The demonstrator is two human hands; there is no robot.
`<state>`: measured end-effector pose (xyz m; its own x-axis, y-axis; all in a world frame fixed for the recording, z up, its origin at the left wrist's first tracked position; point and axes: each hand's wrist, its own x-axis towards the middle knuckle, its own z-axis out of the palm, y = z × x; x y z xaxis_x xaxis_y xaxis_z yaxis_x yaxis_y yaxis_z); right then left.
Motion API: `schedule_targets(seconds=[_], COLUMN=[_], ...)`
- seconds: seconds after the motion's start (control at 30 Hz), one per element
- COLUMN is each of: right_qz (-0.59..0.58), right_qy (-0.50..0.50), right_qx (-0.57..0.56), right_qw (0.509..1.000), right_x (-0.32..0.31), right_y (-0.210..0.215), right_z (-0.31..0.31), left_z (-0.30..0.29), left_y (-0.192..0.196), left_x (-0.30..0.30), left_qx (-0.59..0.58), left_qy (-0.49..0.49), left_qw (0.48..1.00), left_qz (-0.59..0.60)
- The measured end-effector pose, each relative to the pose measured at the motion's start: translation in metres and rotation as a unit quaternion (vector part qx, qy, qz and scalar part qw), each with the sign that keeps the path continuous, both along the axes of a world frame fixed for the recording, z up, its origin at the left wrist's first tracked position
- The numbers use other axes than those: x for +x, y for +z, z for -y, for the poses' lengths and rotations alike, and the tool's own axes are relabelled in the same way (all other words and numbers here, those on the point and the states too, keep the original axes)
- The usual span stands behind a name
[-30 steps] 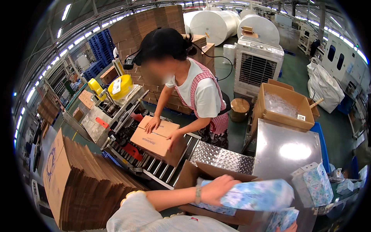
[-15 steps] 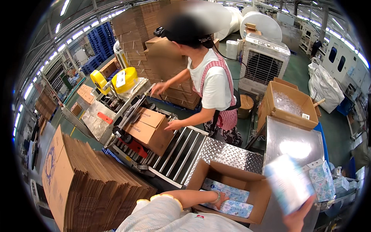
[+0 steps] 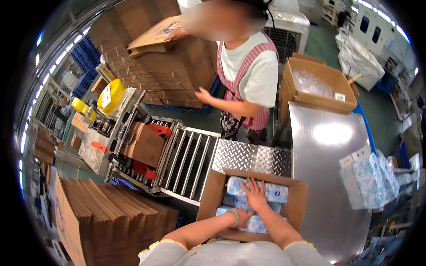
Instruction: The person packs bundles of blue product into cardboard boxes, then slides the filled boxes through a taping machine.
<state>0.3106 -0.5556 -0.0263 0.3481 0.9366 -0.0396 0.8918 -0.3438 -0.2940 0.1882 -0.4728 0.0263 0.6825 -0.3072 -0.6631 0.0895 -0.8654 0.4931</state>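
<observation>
An open cardboard box [image 3: 296, 208] stands in front of me, with several blue-and-white soft tissue packs inside. My right hand [image 3: 256, 195] lies with spread fingers on the far tissue pack [image 3: 278, 193], which sits higher than the pack below it. My left hand [image 3: 242, 217], a bracelet at its wrist, rests with stretched fingers on the near tissue pack [image 3: 257, 225]. Part of the middle pack [image 3: 235, 201] shows between the hands. Neither hand is closed round anything.
Left of the box, a roller conveyor [image 3: 191, 159] leads to a taping machine [image 3: 111, 119] with a carton [image 3: 144, 144] in it. A co-worker [image 3: 248, 75] stands beyond. Flattened cartons [image 3: 124, 221] stand at near left. Tissue packs [image 3: 370, 179] lie on the metal table [image 3: 319, 177].
My right hand has brought a tissue pack from over the metal table into the box. The carton has moved left into the taping machine, and the co-worker's hands have left it.
</observation>
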Motion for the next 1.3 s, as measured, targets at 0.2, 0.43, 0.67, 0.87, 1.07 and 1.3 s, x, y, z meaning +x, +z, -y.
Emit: schedule_targets(seconds=[0.2, 0.43, 0.67, 0.87, 1.07, 1.3], right_qz=[-0.227, 0.076, 0.104, -0.040, -0.032, -0.040], right_qy=[0.006, -0.337, -0.896, -0.880, -0.812, -0.766], right_qx=[-0.108, 0.164, 0.014, 0.045, 0.087, 0.128], right_qw=[0.968, 0.924, 0.433, 0.471, 0.576, 0.629], right_x=[0.054, 0.062, -0.208, -0.222, -0.147, -0.089], right_y=[0.067, 0.185, 0.075, 0.057, 0.065, 0.059], right_z=[0.061, 0.312, 0.682, 0.603, 0.523, 0.472], left_z=[-0.029, -0.077, -0.042, 0.029, 0.066, 0.022], left_y=[0.030, -0.091, -0.091, -0.104, -0.126, -0.103], left_x=[0.032, 0.035, 0.077, 0.105, 0.157, 0.112], left_qx=[0.040, 0.190, 0.234, 0.103, 0.097, -0.037], left_qy=[-0.045, -0.042, -0.091, -0.034, -0.058, 0.016], left_qw=[0.976, 0.977, 0.968, 0.984, 0.992, 0.979], left_qz=[0.209, 0.089, 0.013, 0.139, 0.050, 0.198])
